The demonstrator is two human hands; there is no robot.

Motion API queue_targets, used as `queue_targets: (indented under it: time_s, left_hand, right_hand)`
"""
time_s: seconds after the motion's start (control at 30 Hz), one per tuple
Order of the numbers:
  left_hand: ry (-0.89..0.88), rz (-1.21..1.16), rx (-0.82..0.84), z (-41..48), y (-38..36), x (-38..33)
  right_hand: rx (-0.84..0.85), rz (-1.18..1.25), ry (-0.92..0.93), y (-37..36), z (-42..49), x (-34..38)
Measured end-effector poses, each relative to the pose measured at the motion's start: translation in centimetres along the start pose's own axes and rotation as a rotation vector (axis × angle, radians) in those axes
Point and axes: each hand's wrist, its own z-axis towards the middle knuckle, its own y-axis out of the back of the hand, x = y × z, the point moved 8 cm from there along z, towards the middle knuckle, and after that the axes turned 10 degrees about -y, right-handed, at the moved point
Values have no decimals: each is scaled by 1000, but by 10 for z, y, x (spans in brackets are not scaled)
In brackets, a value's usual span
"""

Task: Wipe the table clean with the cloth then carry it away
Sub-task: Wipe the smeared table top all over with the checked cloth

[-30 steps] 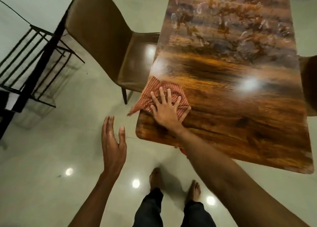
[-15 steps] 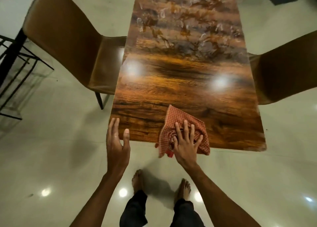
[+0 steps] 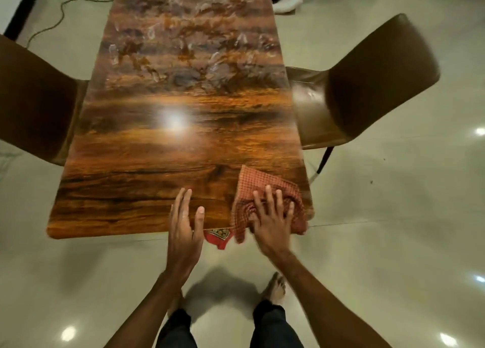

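A long glossy wooden table [image 3: 147,169] with a painted top runs away from me. A red checked cloth [image 3: 259,185] lies bunched at its near right corner, partly hanging over the near edge. My right hand [image 3: 271,216] presses flat on the cloth with fingers spread. My left hand [image 3: 183,224] hovers edge-on over the near table edge, left of the cloth, fingers straight and holding nothing. A small red patterned piece [image 3: 219,237] shows below the table edge between my hands.
A brown chair [image 3: 367,85] stands at the table's right side, another brown chair [image 3: 31,106] at the left. A cable [image 3: 60,9] runs over the pale tiled floor at the far left. Another person's white-socked foot [image 3: 287,2] is beyond the table. My bare feet stand below the near edge.
My right hand has slid the cloth from the table's near left corner along the near edge to the near right corner. My left hand has come up over the table edge.
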Motion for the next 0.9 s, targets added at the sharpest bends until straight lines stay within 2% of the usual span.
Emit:
queue_targets:
  time_s: [0.13,0.2,0.33,0.47,0.67,0.9]
  left_hand:
    - [-16,18,73,-5,-71,-53]
    - [-27,20,64,1,-91,-72]
    - [2,27,51,15,-115,-90]
    - [1,42,-9,36,-124,-99]
    - [82,43,-99,87,-136,-101]
    - [186,-3,-223,170,-151,-92]
  right_hand:
    - [5,-27,207,11,17,-34]
    - [33,-52,239,23,39,-59]
    - [63,-29,289,28,46,-58]
    - [75,-41,426,26,51,-73]
    - [107,-55,398,61,178,-51]
    - [94,-141,546,75,262,-34]
